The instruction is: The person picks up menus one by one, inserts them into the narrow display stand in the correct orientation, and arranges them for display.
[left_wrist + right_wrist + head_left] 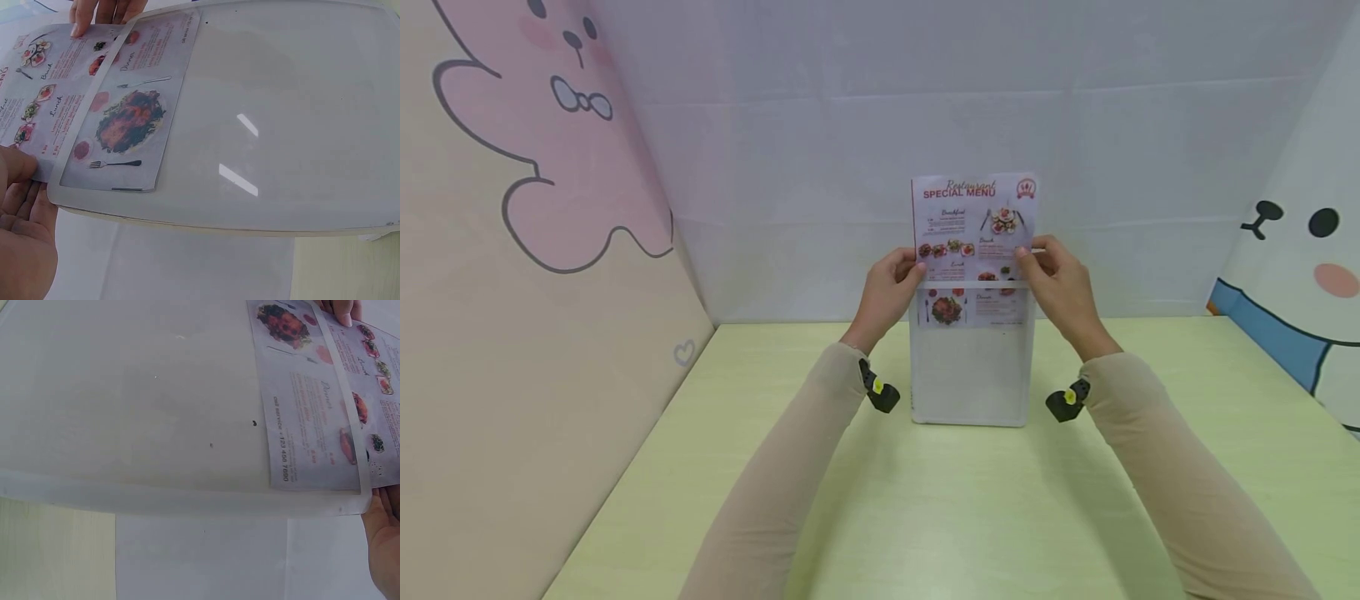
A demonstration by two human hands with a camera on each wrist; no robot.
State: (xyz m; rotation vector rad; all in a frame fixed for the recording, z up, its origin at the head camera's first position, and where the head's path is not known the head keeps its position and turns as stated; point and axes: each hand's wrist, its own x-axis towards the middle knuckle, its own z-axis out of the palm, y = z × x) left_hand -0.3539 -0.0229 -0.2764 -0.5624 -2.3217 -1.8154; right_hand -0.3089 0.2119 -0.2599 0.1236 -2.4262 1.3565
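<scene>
In the head view, a menu (943, 223) is held up by both side edges, its bottom part slotted into a white holder (970, 375) that's stood on the tabletop (970, 508). More of it is left poking out than tucked in. One edge is pinched by the left hand (889, 290) and the other by the right hand (1062, 287), thumbs in front, fingers bent behind. Beige sleeves (778, 475) are worn, and a pale cloth (865, 167) is hung behind everything.

From the left wrist, the Dinner bit can be read through the holder, and some glare is caught lower down. The menu is gripped by the left hand right beside the holder's corner.

From the right wrist, the right hand is partly hidden behind the menu, so its grip can't be fully made out there. A few dark specks (254, 423) are seen too.
</scene>
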